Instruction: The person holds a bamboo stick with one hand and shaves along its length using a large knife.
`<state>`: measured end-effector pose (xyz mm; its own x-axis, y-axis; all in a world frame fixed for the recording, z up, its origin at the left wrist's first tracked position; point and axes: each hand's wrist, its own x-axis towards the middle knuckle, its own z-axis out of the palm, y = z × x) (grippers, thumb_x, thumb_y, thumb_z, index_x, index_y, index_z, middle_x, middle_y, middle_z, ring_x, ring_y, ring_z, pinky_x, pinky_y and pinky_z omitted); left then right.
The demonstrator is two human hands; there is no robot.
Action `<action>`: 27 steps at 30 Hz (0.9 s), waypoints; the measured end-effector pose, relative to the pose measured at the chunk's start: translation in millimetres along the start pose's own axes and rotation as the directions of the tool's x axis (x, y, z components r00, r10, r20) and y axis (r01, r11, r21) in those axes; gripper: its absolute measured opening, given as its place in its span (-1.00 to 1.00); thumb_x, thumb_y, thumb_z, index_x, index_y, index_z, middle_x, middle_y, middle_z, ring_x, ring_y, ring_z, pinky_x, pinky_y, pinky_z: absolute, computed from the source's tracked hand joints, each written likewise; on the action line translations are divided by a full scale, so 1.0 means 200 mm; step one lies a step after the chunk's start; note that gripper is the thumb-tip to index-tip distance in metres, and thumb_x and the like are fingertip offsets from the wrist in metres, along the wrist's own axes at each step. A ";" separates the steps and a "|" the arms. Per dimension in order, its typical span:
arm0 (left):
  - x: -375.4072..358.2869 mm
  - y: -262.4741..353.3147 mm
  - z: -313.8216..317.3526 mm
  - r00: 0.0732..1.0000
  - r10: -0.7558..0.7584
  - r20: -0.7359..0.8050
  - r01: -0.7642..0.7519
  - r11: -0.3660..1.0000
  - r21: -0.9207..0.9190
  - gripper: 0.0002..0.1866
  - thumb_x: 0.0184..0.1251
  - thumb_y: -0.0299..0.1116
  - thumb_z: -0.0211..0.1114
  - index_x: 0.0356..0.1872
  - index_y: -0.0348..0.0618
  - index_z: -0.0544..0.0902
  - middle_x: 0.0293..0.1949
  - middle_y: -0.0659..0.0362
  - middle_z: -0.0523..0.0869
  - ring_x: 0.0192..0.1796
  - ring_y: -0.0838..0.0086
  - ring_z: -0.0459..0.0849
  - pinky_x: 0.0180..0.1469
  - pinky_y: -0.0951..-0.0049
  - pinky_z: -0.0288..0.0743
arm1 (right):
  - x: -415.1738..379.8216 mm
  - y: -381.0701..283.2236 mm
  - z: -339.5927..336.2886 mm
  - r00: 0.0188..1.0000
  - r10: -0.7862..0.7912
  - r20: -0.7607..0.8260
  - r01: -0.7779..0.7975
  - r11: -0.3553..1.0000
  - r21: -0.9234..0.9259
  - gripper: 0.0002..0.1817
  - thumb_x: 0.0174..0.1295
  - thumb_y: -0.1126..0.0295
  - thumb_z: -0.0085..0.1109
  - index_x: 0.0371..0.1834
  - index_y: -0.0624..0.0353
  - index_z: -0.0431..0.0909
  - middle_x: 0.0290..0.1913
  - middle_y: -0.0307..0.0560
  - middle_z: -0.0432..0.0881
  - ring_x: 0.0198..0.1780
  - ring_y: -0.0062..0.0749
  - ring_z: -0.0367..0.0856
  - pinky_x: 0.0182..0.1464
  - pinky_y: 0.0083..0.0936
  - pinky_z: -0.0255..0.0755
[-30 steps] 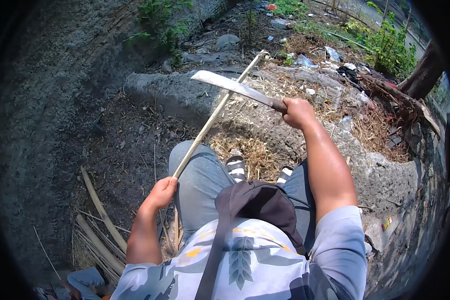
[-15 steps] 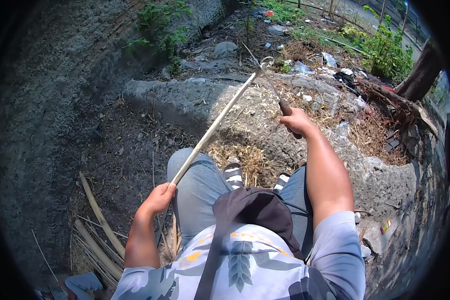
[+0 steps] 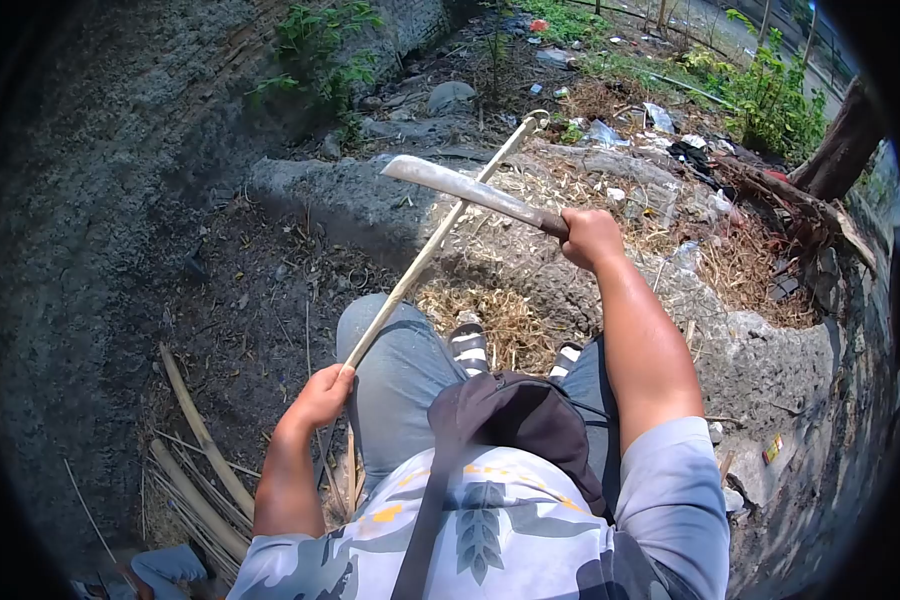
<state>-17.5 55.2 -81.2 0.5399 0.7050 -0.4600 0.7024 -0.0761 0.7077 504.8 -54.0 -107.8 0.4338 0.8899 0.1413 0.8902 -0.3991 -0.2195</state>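
Observation:
My left hand (image 3: 322,394) is closed around the lower end of a long pale strip of split bamboo (image 3: 410,275). The strip slants up and away past my left knee, and a thin curled shaving (image 3: 540,118) hangs at its far tip. My right hand (image 3: 590,238) grips the dark handle of a machete (image 3: 470,190). Its broad blade points left with the flat face showing, and it crosses over the bamboo strip partway up.
Curved bamboo pieces (image 3: 205,430) and thin strips lie on the ground at lower left. Pale shavings (image 3: 500,320) cover the soil around my sandals. A rough wall (image 3: 100,200) rises at left; a tree trunk (image 3: 845,145) stands at right. Another person's leg (image 3: 168,570) shows at bottom left.
The machete has come back from the strip's far tip toward me, and its blade has turned from edge-on to flat and leftward. My left hand has barely moved.

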 end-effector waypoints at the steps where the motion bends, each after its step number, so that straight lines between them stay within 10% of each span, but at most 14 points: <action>1: 0.00 0.00 0.00 1.000 0.014 0.000 -0.014 1.000 0.017 -0.55 0.75 -0.02 0.05 -0.30 -0.17 0.57 -0.46 0.37 0.48 -0.43 0.62 0.38 -0.38 0.42 0.36 | 0.01 0.04 0.02 0.964 0.260 0.048 -0.264 0.953 0.149 -0.74 0.09 0.27 0.33 -0.14 0.02 0.70 -0.19 0.06 0.81 -0.10 0.10 0.77 0.04 -0.04 0.59; 5: 0.00 -0.04 0.01 1.000 -0.001 0.005 0.002 0.992 -0.124 -0.55 0.75 -0.01 0.06 -0.32 -0.13 0.54 -0.47 0.39 0.46 -0.44 0.64 0.35 -0.40 0.45 0.31 | 0.13 0.49 0.44 0.542 0.764 0.351 -0.733 0.224 0.643 -0.75 0.23 0.31 0.38 -0.27 0.32 0.64 -0.41 -0.07 0.66 -0.56 -0.37 0.58 -0.48 -0.31 0.47; 11: 0.03 -0.05 0.02 0.999 -0.003 0.044 0.010 0.985 -0.173 -0.56 0.76 0.00 0.04 -0.33 -0.09 0.52 -0.48 0.40 0.45 -0.46 0.65 0.34 -0.42 0.49 0.29 | 0.01 0.54 0.24 0.507 0.683 0.525 -0.587 -0.172 0.791 -0.86 0.37 0.35 0.24 -0.29 0.15 0.53 -0.54 -0.29 0.47 -0.58 -0.52 0.44 -0.51 -0.49 0.37; 21: 0.02 -0.08 0.01 0.999 0.001 0.035 0.006 0.983 -0.182 -0.54 0.76 0.01 0.03 -0.33 -0.11 0.51 -0.49 0.40 0.44 -0.47 0.65 0.33 -0.43 0.48 0.28 | 0.07 0.11 0.02 0.956 0.276 0.095 -0.216 0.447 0.868 -0.72 0.17 0.22 0.46 -0.30 0.21 0.63 -0.49 -0.24 0.63 -0.50 -0.46 0.56 -0.39 -0.37 0.42; 23: 0.03 -0.08 0.00 0.999 0.002 0.045 0.006 0.984 -0.179 -0.54 0.76 0.01 0.03 -0.32 -0.11 0.52 -0.49 0.39 0.44 -0.46 0.64 0.34 -0.43 0.48 0.28 | 0.01 -0.06 -0.09 0.985 0.174 -0.007 -0.134 0.786 0.604 -0.74 0.15 0.24 0.41 -0.23 0.16 0.66 -0.38 -0.02 0.75 -0.34 -0.20 0.72 -0.20 -0.24 0.54; 27: 0.02 -0.02 0.00 0.997 -0.049 0.061 0.060 0.979 -0.194 -0.53 0.76 0.01 0.02 -0.34 -0.11 0.52 -0.49 0.39 0.45 -0.47 0.64 0.35 -0.42 0.48 0.29 | -0.06 -0.28 -0.16 0.967 -0.240 0.088 0.217 0.953 0.211 -0.81 0.12 0.30 0.32 -0.22 0.09 0.70 -0.29 0.14 0.78 -0.13 0.08 0.78 -0.05 -0.06 0.63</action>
<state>-18.9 59.1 -85.9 0.5322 0.6635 -0.5259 0.6299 0.1048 0.7696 453.6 -49.9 -66.7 0.1935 0.9755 0.1046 0.9132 -0.1402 -0.3825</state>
